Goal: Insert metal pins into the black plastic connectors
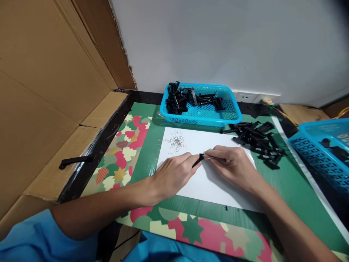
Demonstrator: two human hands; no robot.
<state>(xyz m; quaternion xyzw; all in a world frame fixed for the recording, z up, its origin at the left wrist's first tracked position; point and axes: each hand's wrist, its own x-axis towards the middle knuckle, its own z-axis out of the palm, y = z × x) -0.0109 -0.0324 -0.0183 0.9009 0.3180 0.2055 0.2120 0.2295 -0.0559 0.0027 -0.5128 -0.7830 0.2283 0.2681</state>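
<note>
My left hand (174,175) pinches a small matte black plastic clip (198,160) in its fingers. My right hand (235,165) grips a thin silvery wire (208,158) touching the clip's tip, over a smooth white paper sheet (209,185).

Both forearms angle in from below, hands nearly meeting. Left hand (174,175) palm down, thumb and forefinger pinched together. Right hand (235,164) palm down, fingertips pinched, pointing left.

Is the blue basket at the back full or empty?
Partly filled: black parts heaped at left end of basket, right end bare.
</note>
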